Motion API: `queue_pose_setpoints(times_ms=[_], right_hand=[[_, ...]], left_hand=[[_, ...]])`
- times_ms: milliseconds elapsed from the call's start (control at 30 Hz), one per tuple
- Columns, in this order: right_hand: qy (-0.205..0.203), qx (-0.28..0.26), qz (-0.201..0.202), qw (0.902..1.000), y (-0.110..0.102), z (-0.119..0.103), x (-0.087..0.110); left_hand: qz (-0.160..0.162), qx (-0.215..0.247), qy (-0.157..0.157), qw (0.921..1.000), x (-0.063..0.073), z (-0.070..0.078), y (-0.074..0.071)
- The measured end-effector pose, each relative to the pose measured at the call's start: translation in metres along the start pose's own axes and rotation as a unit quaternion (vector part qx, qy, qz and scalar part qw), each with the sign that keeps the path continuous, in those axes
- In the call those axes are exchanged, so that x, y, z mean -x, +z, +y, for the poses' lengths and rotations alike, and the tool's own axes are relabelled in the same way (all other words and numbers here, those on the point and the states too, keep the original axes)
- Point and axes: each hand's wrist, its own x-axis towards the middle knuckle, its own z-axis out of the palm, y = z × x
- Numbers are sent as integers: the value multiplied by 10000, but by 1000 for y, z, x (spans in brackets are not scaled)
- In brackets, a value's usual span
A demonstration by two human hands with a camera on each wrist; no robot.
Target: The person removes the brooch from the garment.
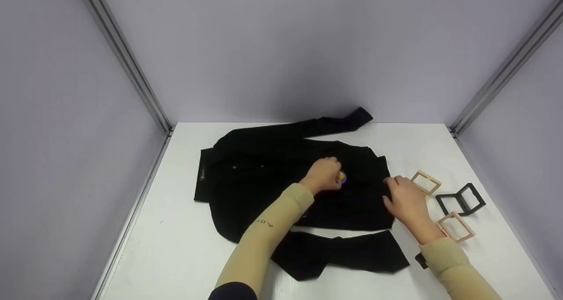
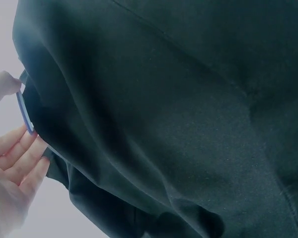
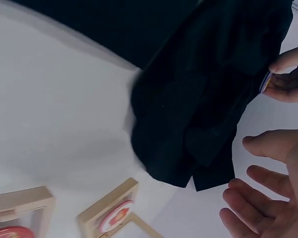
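A black long-sleeved shirt point(image 1: 255, 190) lies spread with its collar at the left and its hem at the right. Over its lower front, my left hand point(image 1: 324, 173) pinches a small round badge point(image 1: 341, 176) with a purple rim and yellow middle. The left wrist view has the badge point(image 2: 25, 113) edge-on between thumb and fingers, right at the dark cloth. My right hand point(image 1: 407, 201) is beside the hem, its fingers apart and loosely bent. In the right wrist view, nothing lies between the thumb and fingers of this hand point(image 3: 273, 191).
At the right of the white table are an upper wooden frame point(image 1: 433, 189), an opened black frame point(image 1: 462, 199) and a lower wooden frame point(image 1: 467, 237). Round red pieces show inside two frames in the right wrist view. Pale walls enclose the table at the back and sides.
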Motion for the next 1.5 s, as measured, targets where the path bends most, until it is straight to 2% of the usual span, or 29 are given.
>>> queue_pose_setpoints(times_ms=[400, 733, 1000, 1233, 1500], right_hand=[[-7, -215, -19, 9998, 4, -12, -27], [-133, -270, 34, 9995, 8, -22, -46], [-385, -379, 88, 9985, 13, -31, -53], [-633, -447, 99, 9969, 18, -41, -59], [-907, -470, 251, 9945, 25, -49, -61]], left_hand=[[199, 96, 74, 9997, -1, -2, 2], [202, 49, 129, 9997, -2, -3, -1], [274, 175, 196, 9993, -1, -2, 0], [204, 184, 162, 9995, -2, 1, 1], [356, 280, 303, 9985, -1, 5, 0]])
